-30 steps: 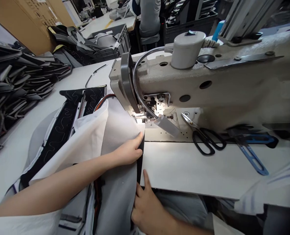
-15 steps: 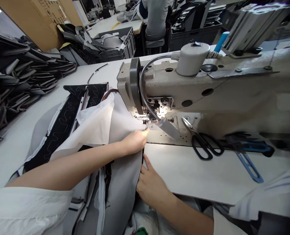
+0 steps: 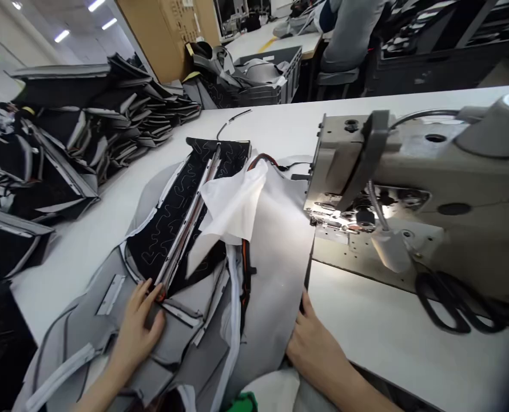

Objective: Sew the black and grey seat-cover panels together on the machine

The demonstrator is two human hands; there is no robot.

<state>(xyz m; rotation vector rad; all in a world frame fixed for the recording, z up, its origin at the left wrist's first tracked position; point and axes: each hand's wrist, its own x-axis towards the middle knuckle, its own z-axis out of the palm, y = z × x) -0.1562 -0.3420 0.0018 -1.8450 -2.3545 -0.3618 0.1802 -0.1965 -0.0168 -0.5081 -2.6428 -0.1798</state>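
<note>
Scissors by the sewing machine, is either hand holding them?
No, the scissors lie by the machine, apart from the left hand on gray fabric and the right hand on a pale panel.

black quilted panel (image 3: 173,223): pale squiggly stitching lines on black | grey fabric panel (image 3: 275,269): plain light grey, no pattern | white cloth (image 3: 233,200): plain white | edge strip (image 3: 245,269): orange beside black | scissors (image 3: 447,303): black handles | sewing machine (image 3: 409,166): greyish beige | table (image 3: 392,332): white | scrap (image 3: 241,403): bright green
</note>
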